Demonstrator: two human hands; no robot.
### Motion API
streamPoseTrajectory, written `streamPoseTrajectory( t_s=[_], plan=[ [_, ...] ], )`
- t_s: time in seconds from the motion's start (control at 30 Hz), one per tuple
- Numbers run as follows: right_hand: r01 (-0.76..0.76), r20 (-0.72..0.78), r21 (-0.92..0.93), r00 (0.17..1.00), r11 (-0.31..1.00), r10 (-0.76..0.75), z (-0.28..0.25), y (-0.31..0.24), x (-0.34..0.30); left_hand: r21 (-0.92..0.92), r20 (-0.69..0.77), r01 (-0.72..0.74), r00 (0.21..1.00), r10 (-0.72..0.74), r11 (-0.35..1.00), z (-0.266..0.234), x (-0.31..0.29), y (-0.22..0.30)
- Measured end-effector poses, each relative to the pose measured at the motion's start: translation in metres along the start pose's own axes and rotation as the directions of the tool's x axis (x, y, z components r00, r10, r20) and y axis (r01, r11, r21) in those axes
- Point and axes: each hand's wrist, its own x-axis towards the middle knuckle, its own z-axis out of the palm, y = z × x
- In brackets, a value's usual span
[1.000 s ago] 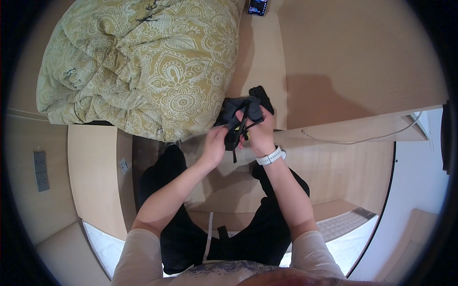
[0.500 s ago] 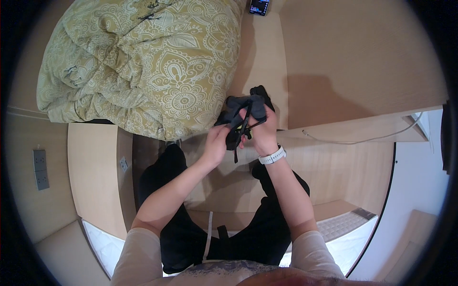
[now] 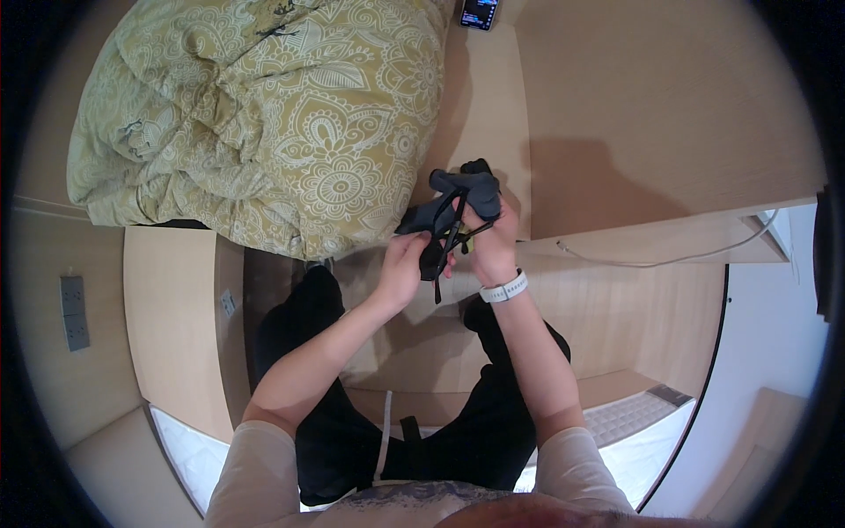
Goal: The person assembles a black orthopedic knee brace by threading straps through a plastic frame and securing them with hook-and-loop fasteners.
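Both hands are close together in front of me, over the pale wooden surface. My left hand [image 3: 403, 271] is closed with its fingers on the dark front end of black sunglasses [image 3: 453, 231]. Their thin arms stick out and cross each other. My right hand [image 3: 495, 242], with a white watch on its wrist, is closed around a bunched dark grey cloth [image 3: 480, 189]. A black piece [image 3: 475, 165] shows at the far side of the cloth; I cannot make out what it is. Something yellow-green shows between the hands, mostly hidden.
A large yellow-green patterned duvet [image 3: 334, 132] is heaped at the far left, its edge close to my left hand. A lit phone [image 3: 478, 12] lies at the far end of the wooden surface. A wooden panel [image 3: 651, 106] rises on the right, with a pale cable [image 3: 634, 263] below it.
The grey cloth has shifted a little and shows a different fold over my right hand. The sunglasses have moved slightly nearer me. Both hands keep their hold.
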Motion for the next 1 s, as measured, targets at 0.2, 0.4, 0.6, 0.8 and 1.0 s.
streamPoseTrajectory(
  t_s=[0.2, 0.4, 0.6, 0.8, 1.0],
  plan=[
    [-0.178, -0.036, -0.193, 0.984, 0.965, 0.175, 0.010, 0.006, -0.003, -0.082, -0.006, -0.004, 1.000, 0.003, 0.997, -0.010, -0.007, -0.002],
    [-0.168, -0.021, -0.074, 0.986, 0.983, 0.167, 0.009, -0.001, -0.008, -0.068, 0.005, 0.011, 1.000, -0.010, 0.998, -0.007, -0.005, -0.006],
    [-0.054, 0.043, -0.073, 0.997, 0.996, 0.057, -0.004, -0.005, 0.001, -0.037, -0.004, 0.035, 0.999, -0.035, 0.999, 0.001, -0.005, 0.007],
    [-0.234, -0.019, -0.206, 0.972, 0.950, 0.236, 0.016, 0.001, -0.010, -0.074, -0.021, 0.003, 1.000, -0.004, 0.997, -0.008, -0.006, -0.003],
    [-0.072, 0.006, -0.041, 0.997, 0.997, 0.073, 0.005, -0.009, -0.002, 0.001, 0.016, 0.035, 0.999, -0.035, 0.999, 0.002, -0.003, 0.006]
  ],
)
